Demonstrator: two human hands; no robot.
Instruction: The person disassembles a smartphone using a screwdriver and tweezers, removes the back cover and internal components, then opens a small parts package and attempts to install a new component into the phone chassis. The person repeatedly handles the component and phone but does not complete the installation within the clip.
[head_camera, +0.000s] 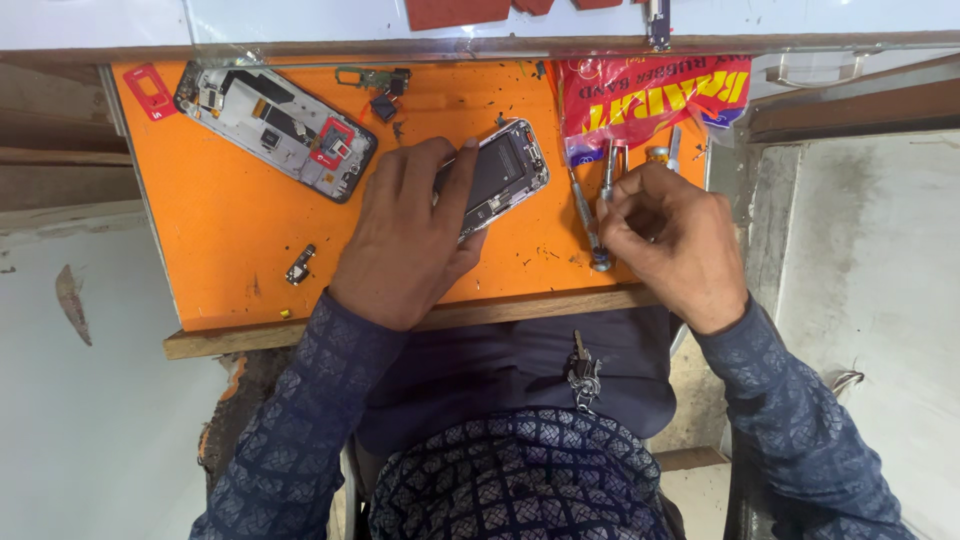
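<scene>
- Keys (583, 375) hung at the person's waist, nearest the camera, below the wooden front edge of the surface (230, 230).
- Left hand (410, 235) lay flat on an opened phone (505, 170), fingers spread, pressing it to the orange mat; no closed grasp.
- Phone sat mid-surface, tilted, insides facing up, top end clear of the hand.
- Right hand (665, 240) was curled around a screwdriver (603, 205), fingertips pinched on its shaft; the tip end was hidden.
- Second screwdriver (584, 210) lay just beside it, left of the right hand.
- Second opened phone (275, 120) lay at far left, well apart.
- Small part (300, 265) sat alone on the mat near the front edge.
- Red packet (650, 95) lay beyond the right hand.
</scene>
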